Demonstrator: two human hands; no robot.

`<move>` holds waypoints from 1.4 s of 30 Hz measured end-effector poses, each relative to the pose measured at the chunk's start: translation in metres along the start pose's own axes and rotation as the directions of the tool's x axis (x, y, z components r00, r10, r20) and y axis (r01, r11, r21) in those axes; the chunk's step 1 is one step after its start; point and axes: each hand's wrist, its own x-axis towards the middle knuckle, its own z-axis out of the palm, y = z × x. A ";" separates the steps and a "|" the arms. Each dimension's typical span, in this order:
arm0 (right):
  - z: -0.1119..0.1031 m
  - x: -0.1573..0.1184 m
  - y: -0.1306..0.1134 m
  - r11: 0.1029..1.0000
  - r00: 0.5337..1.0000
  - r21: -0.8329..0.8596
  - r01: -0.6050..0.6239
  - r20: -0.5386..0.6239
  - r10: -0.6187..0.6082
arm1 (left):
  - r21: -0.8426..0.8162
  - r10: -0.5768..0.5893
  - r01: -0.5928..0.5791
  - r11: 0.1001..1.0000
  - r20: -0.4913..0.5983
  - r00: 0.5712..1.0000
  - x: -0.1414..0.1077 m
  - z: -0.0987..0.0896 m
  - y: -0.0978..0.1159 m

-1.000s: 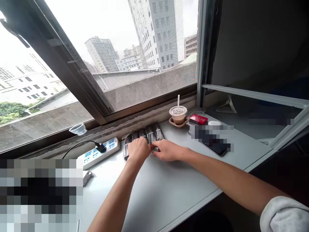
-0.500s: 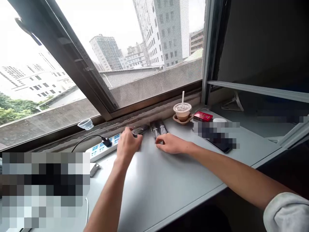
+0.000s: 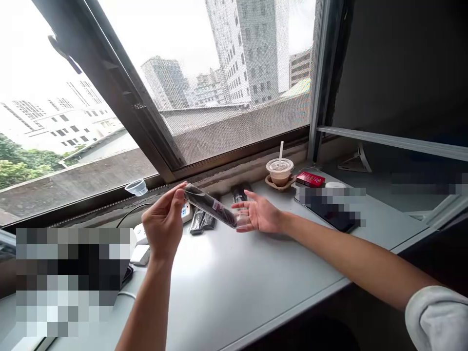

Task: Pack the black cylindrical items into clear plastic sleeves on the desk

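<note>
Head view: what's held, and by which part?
Left hand pinches a clear-wrapped dark packet by its upper end; right hand is open at the lower end, contact unclear.

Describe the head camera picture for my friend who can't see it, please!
A person's left hand holds up a dark packet in clear wrapping, its lower end by the open right hand. More dark packets lie behind it on a pale desk. A lidded drink with a straw stands near the window.
</note>
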 end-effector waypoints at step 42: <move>-0.007 -0.001 -0.003 0.289 0.736 -0.871 0.397 0.114 -0.667 | 0.327 -0.174 -0.281 0.902 0.872 0.458 -0.045 -0.004 -0.034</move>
